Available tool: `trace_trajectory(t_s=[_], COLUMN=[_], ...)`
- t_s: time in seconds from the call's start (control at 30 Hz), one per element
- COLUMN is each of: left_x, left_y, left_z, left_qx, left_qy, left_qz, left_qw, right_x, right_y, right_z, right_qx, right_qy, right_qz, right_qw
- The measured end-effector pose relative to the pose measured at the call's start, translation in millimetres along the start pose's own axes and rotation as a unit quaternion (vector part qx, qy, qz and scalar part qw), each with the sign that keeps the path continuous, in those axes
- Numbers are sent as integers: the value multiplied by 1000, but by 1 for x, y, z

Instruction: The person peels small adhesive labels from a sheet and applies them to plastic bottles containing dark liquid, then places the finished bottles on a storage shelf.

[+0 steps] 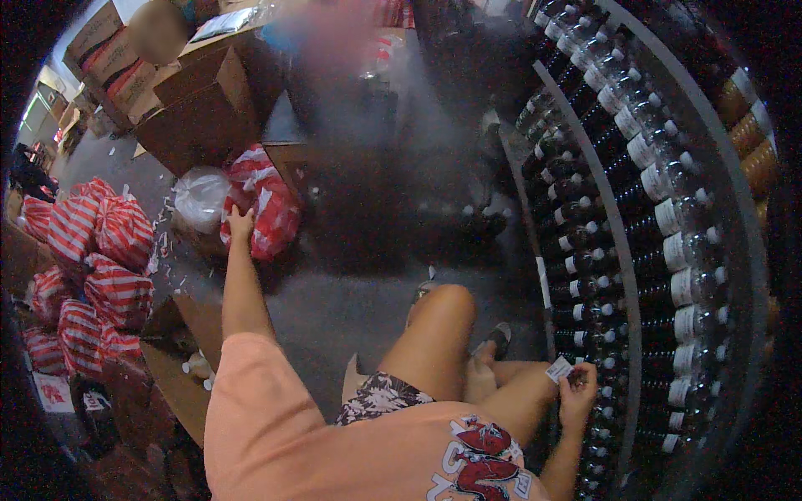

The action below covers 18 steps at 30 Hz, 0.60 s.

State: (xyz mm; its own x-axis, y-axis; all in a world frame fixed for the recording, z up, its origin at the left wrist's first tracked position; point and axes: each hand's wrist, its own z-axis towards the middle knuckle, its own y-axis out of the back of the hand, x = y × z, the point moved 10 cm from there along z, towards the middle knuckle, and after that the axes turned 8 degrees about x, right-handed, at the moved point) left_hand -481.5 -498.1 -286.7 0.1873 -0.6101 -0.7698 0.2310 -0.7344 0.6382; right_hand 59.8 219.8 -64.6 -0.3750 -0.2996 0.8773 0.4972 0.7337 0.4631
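My left hand [240, 222] reaches out to a red-and-white striped plastic bag [276, 216], its fingers spread at the bag's left side; whether it grips the plastic I cannot tell. A whitish translucent plastic bag [202, 199] lies just left of it. Near my knee, my right hand [578, 388] pinches a small white printed label [559, 369] between its fingers. Shelves of bottles stand close beside that hand, with clear plastic bottles [683, 275] on one level and dark ones with white caps [586, 263] on another.
Several full striped bags [103, 250] are piled at the left. An open cardboard box [200, 119] stands beyond my left hand, and another carton [194, 325] is beside my left arm. A grey metal shelf edge [617, 232] curves along the right. Paper scraps [164, 244] litter the floor.
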Motion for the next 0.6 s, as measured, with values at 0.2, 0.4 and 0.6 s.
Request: trace_trajectory(t_s=[0.2, 0.4, 0.6], left_x=[-161, -424, -437], left_y=[-145, -172, -206], left_z=[-150, -442, -501], left_qx=[189, 554, 580], left_qy=[-115, -381, -388], left_qz=[-132, -237, -189], left_qw=[966, 701, 691], right_x=[45, 87, 102], right_y=[-57, -116, -119], right_z=[17, 34, 38], right_qx=[49, 154, 179], right_qy=[15, 59, 93], right_qz=[-124, -198, -244], right_qw=[991, 966, 949])
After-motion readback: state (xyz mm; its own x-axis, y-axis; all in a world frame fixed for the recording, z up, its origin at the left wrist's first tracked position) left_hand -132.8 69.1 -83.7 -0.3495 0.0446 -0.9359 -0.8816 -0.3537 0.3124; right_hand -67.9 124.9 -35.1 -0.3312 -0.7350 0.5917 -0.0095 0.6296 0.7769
